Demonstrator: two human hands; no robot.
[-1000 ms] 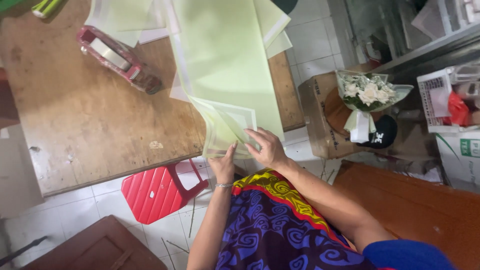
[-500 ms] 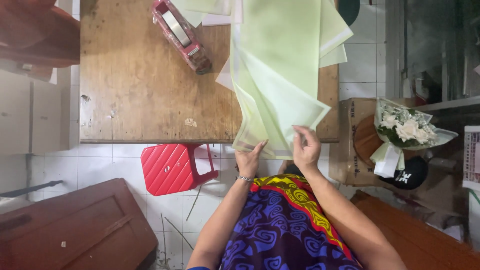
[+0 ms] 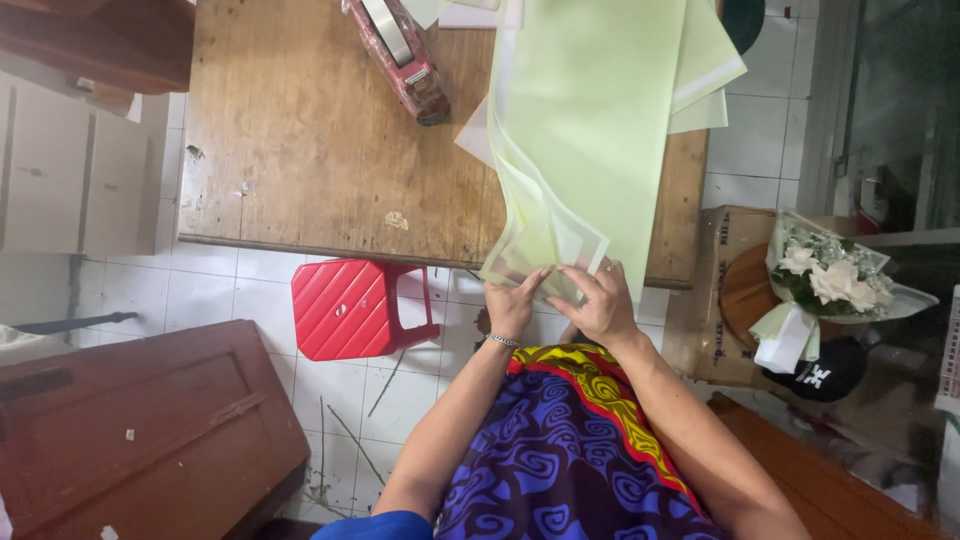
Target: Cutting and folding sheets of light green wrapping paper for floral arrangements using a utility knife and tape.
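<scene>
Hands, left hand [image 3: 512,305] and right hand [image 3: 600,303], pinch thin pale-green paper sheets [image 3: 585,130].

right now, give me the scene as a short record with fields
left hand: pinching the near edge of the pale green sheets
right hand: gripping the same edge
sheets: stacked, hanging over the wooden table edge
on table: red tape dispenser
under table: red stool
far right: white flower bouquet on a cardboard box
</scene>
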